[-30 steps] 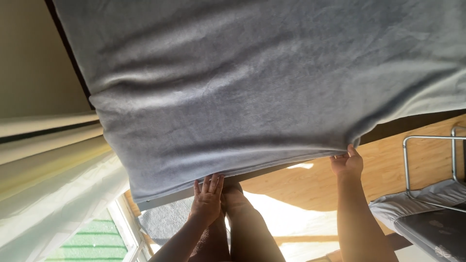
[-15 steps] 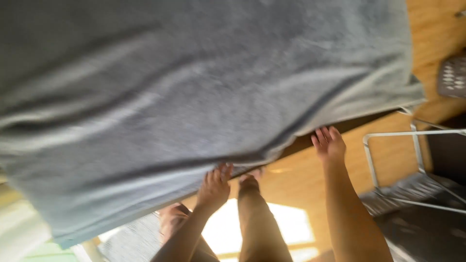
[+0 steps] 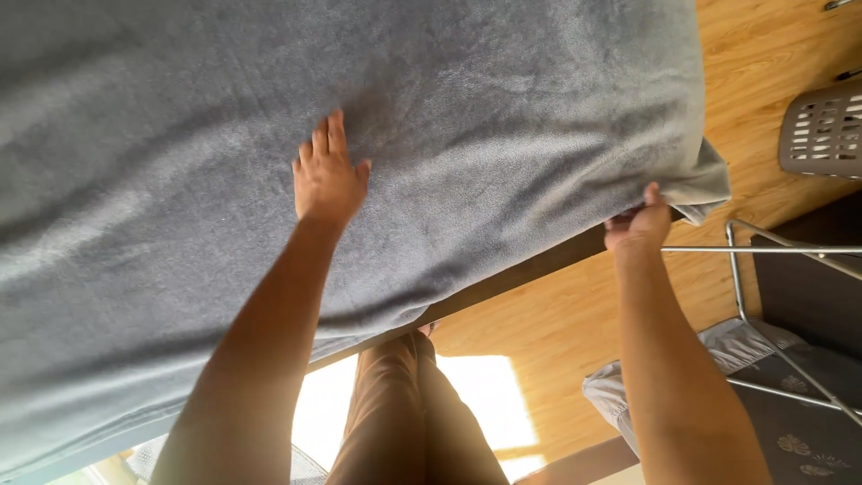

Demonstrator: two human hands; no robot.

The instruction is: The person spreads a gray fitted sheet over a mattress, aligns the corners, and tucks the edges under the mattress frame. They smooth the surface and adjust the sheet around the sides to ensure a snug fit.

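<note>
Nearest the camera, below the grey blanket (image 3: 503,108), the person's two bare forearms reach up into the frame, with a leg in brown trousers (image 3: 404,413) between them over a sunlit patch of wooden floor (image 3: 557,314).

The blanket fills the upper and left part of the view, spread over a dark-edged flat surface (image 3: 530,274) whose rim shows as a thin dark band just under the blanket's near hem. The left hand (image 3: 328,175) lies flat on top of the blanket, fingers stretched out and released, palm pressing the pile and gripping nothing. The right hand (image 3: 639,224) is at the blanket's near right corner, fingers closed on the hem, where the cloth bunches into a small fold.

The blanket looks like soft, thick fleece: limp, light for its spread, and likely to sag or drag wherever it is unsupported. Its nap seems to grip rather than slide, so a flat palm can push wrinkles along it. Hems and corners appear the surest places to take hold, since the cloth gathers there.

To the right of the blanket's corner stands a metal frame (image 3: 745,269) with a grey patterned cushion (image 3: 790,431) beneath it. Farther off, beyond the blanket's right edge, a grey slotted plastic basket (image 3: 822,135) sits on the floor.
</note>
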